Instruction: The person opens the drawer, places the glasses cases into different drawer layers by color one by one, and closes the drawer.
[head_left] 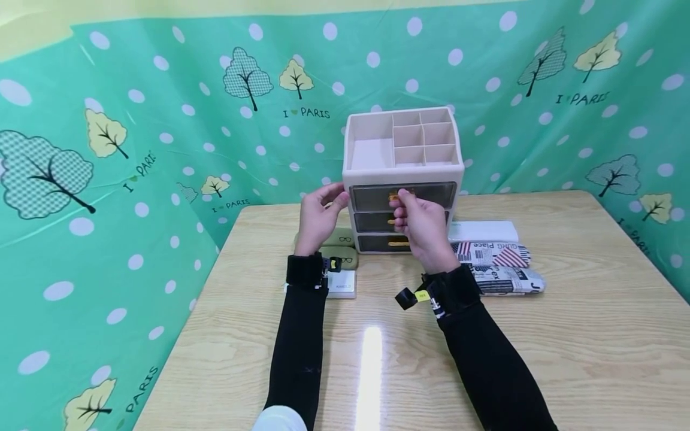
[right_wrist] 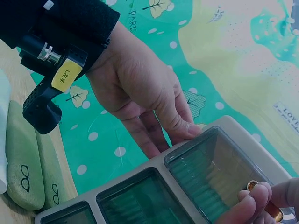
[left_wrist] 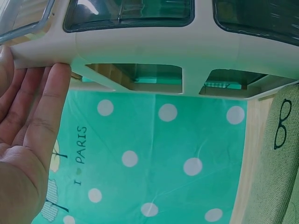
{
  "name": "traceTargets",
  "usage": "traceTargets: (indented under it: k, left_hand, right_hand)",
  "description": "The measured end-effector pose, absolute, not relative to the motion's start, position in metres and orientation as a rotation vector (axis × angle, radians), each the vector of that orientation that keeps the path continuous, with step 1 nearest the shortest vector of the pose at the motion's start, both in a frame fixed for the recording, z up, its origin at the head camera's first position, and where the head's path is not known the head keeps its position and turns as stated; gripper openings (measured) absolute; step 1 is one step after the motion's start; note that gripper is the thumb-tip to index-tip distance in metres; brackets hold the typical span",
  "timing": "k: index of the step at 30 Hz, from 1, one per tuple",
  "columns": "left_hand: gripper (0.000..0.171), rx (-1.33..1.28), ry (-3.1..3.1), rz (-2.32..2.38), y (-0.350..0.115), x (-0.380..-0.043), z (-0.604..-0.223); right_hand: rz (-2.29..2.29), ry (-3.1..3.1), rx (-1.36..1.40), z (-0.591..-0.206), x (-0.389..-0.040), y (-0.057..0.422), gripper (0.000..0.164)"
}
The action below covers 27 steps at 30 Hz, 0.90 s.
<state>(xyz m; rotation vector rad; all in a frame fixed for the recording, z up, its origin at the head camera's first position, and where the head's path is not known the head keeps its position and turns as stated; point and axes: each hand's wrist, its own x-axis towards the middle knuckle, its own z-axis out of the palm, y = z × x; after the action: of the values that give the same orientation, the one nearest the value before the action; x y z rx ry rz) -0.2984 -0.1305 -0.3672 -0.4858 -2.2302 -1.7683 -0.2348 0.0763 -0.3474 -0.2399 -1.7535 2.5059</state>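
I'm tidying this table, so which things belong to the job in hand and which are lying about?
In use:
white drawer unit, touched by the left hand
top drawer, its orange handle pinched by the right hand

Probably just lying about:
two green glasses cases
two newspaper-print cases
left-side white box
right-side white case or box

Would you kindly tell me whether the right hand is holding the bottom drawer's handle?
No, the right hand pinches the amber handle of the top drawer.

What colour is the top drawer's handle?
The handle is golden orange; the right wrist view shows it best.
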Motion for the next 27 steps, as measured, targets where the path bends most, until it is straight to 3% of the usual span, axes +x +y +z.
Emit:
traceTargets:
  k: [15,22,27]
  left_hand:
    - [0.036,-0.507,-2.229,-1.748,-0.128,-0.298,-0.367]
    - [0.036,-0.495,-2.247,-1.752,-0.128,-0.297,-0.367]
    - [0.038,-0.488,-2.252,-1.742,-0.13,-0.298,-0.366]
  right_hand:
    - [2.457,-1.833,-0.182,-0.35,-0.223,0.083,0.038]
    - [2.412,-1.906,-0.129,-0.351,-0.218,0.085,0.047]
    - [2.441,-1.896,-0.137,-0.35,-0.216,0.085,0.043]
